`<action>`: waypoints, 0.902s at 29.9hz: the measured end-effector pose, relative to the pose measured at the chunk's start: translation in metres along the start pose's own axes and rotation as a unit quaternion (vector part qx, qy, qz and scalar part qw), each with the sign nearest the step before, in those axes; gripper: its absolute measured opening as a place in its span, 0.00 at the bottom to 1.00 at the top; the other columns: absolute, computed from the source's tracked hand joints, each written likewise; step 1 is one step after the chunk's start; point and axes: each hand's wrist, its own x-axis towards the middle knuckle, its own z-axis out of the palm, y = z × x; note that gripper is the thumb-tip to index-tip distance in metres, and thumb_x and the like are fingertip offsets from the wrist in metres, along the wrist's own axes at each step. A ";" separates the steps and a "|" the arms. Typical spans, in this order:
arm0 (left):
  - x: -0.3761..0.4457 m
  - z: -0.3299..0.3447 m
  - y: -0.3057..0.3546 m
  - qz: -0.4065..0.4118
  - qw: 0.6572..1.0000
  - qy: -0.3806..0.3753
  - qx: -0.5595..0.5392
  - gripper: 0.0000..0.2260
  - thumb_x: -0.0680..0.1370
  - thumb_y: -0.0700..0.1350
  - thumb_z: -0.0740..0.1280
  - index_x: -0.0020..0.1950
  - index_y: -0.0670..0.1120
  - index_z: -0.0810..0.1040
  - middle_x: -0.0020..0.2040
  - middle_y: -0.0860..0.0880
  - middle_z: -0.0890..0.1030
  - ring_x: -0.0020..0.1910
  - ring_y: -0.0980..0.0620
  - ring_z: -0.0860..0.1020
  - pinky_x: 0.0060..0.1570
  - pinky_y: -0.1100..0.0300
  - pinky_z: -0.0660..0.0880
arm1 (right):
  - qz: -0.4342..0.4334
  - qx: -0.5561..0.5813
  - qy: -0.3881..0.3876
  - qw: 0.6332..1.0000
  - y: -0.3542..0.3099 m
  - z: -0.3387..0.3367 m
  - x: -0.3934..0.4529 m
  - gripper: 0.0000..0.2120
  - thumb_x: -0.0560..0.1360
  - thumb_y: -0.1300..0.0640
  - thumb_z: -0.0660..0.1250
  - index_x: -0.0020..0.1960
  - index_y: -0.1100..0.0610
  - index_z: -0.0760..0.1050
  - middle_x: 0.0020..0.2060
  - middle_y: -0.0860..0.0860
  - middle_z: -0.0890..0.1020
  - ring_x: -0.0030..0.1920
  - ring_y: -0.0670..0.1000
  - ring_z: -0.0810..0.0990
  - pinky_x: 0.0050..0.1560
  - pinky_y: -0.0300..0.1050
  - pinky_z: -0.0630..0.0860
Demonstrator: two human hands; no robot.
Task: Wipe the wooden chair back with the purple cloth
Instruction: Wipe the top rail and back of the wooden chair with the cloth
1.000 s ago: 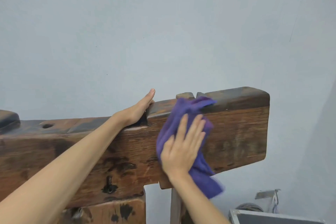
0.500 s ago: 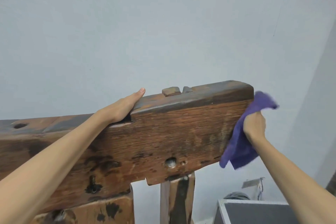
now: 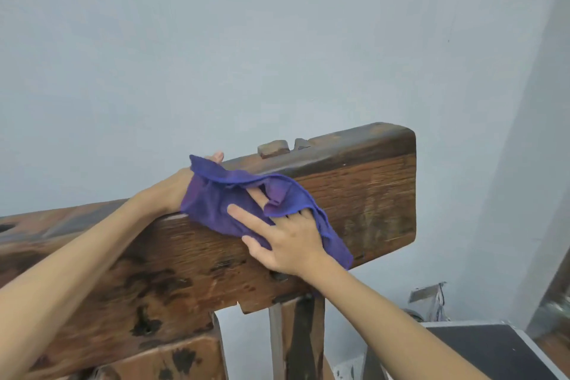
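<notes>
Now R hand (image 3: pixel 288 242) flat, fingers spread, pressing purple cloth (image 3: pixel 216 203) on chair back (image 3: pixel 364 194); L hand (image 3: pixel 172 191) prob. gripping top.

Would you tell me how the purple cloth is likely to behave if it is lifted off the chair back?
The purple cloth would probably go limp: it drapes in folds over the wooden chair back. It looks thin and light, since a corner hangs free past the right hand. Under the flat palm it likely bunches rather than slides.
</notes>
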 end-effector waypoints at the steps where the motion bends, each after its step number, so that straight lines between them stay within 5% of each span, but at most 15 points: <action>1: 0.000 -0.001 -0.001 0.005 1.000 -0.001 0.005 0.14 0.83 0.60 0.61 0.56 0.54 0.81 0.58 0.65 0.80 0.55 0.74 0.76 0.62 0.74 0.65 | -0.032 -0.009 -0.010 0.999 0.013 -0.003 -0.013 0.25 0.75 0.45 0.68 0.72 0.38 0.74 0.77 0.47 0.69 0.60 0.53 0.80 0.51 0.50 0.73; 3: -0.004 -0.005 -0.003 0.009 0.999 -0.020 0.042 0.31 0.77 0.75 0.54 0.69 0.58 0.77 0.66 0.71 0.74 0.64 0.75 0.71 0.70 0.68 0.59 | -0.052 -0.047 -0.004 0.998 0.051 -0.017 -0.037 0.20 0.71 0.47 0.69 0.64 0.41 0.79 0.72 0.48 0.76 0.56 0.55 0.83 0.51 0.49 0.73; 5: 0.000 -0.010 -0.010 -0.015 0.998 -0.041 0.043 0.30 0.74 0.79 0.52 0.67 0.65 0.77 0.64 0.75 0.75 0.64 0.75 0.71 0.70 0.65 0.59 | 0.029 -0.101 0.025 0.994 0.095 -0.042 -0.047 0.15 0.73 0.46 0.65 0.58 0.49 0.79 0.67 0.55 0.80 0.55 0.60 0.83 0.52 0.51 0.73; 7: 0.022 -0.006 -0.017 -0.052 0.997 -0.025 0.052 0.26 0.79 0.73 0.54 0.63 0.58 0.79 0.66 0.66 0.79 0.63 0.65 0.75 0.70 0.58 0.63 | 0.190 -0.101 0.063 0.975 0.141 -0.063 -0.044 0.20 0.77 0.47 0.63 0.62 0.59 0.78 0.64 0.61 0.80 0.62 0.65 0.78 0.61 0.56 0.71; 8: 0.039 -0.003 -0.018 -0.075 0.995 0.007 0.065 0.22 0.84 0.64 0.55 0.57 0.49 0.79 0.64 0.53 0.81 0.61 0.57 0.75 0.70 0.53 0.64 | 0.281 -0.092 0.086 0.951 0.159 -0.074 -0.034 0.22 0.78 0.46 0.61 0.63 0.60 0.77 0.62 0.62 0.80 0.63 0.66 0.76 0.63 0.58 0.70; 9: 0.055 -0.001 -0.022 -0.100 0.992 0.017 0.078 0.18 0.87 0.53 0.55 0.48 0.43 0.76 0.56 0.43 0.81 0.59 0.51 0.70 0.69 0.52 0.63 | 0.383 -0.052 0.111 0.916 0.177 -0.083 -0.024 0.23 0.79 0.44 0.57 0.63 0.59 0.77 0.61 0.59 0.80 0.63 0.64 0.75 0.64 0.57 0.70; 11: 0.076 0.005 -0.029 -0.129 0.984 0.034 0.117 0.19 0.87 0.40 0.54 0.36 0.44 0.68 0.40 0.47 0.71 0.57 0.46 0.64 0.59 0.57 0.62 | 0.584 0.126 0.175 0.782 0.203 -0.097 -0.004 0.28 0.79 0.36 0.51 0.68 0.51 0.76 0.62 0.51 0.81 0.63 0.54 0.77 0.66 0.51 0.70; 13: 0.092 0.007 -0.035 -0.158 0.979 0.060 0.114 0.18 0.87 0.37 0.54 0.41 0.35 0.76 0.45 0.38 0.76 0.61 0.40 0.69 0.57 0.57 0.62 | 0.687 0.327 0.181 0.623 0.217 -0.102 0.001 0.33 0.77 0.30 0.49 0.66 0.49 0.79 0.61 0.50 0.83 0.62 0.53 0.80 0.67 0.51 0.73; 15: 0.105 0.004 -0.043 -0.182 0.976 0.083 0.090 0.18 0.86 0.34 0.53 0.56 0.18 0.72 0.61 0.21 0.74 0.69 0.28 0.69 0.64 0.50 0.64 | 0.703 0.399 0.165 0.565 0.223 -0.102 -0.011 0.30 0.78 0.31 0.51 0.54 0.51 0.83 0.51 0.52 0.86 0.55 0.56 0.83 0.61 0.51 0.78; 17: 0.100 0.001 -0.045 -0.163 0.980 0.076 0.090 0.16 0.86 0.34 0.55 0.57 0.18 0.72 0.64 0.20 0.72 0.68 0.26 0.69 0.63 0.47 0.64 | 0.718 0.368 0.139 0.574 0.218 -0.095 -0.028 0.22 0.77 0.37 0.55 0.48 0.53 0.78 0.48 0.55 0.85 0.52 0.61 0.82 0.58 0.54 0.78; 21: 0.074 -0.008 -0.053 -0.104 0.990 0.049 0.079 0.10 0.76 0.59 0.68 0.45 0.53 0.78 0.47 0.51 0.81 0.53 0.47 0.77 0.52 0.54 0.65 | 0.765 0.229 0.158 0.581 0.204 -0.081 -0.074 0.19 0.77 0.40 0.56 0.60 0.52 0.61 0.59 0.57 0.75 0.53 0.60 0.78 0.60 0.61 0.75; 24: 0.070 -0.018 -0.064 -0.096 0.991 0.048 0.076 0.19 0.62 0.74 0.66 0.43 0.64 0.82 0.42 0.55 0.84 0.47 0.59 0.79 0.46 0.58 0.68 | 0.752 0.250 0.139 0.595 0.195 -0.078 -0.091 0.22 0.77 0.35 0.51 0.59 0.50 0.67 0.57 0.54 0.78 0.51 0.54 0.77 0.59 0.55 0.73; 27: 0.070 -0.028 -0.082 -0.083 0.994 0.022 0.069 0.27 0.62 0.80 0.65 0.48 0.63 0.82 0.45 0.60 0.86 0.47 0.59 0.83 0.49 0.54 0.71 | 0.713 0.323 0.077 0.618 0.192 -0.090 -0.077 0.32 0.76 0.28 0.47 0.58 0.46 0.82 0.54 0.52 0.86 0.57 0.56 0.83 0.65 0.59 0.76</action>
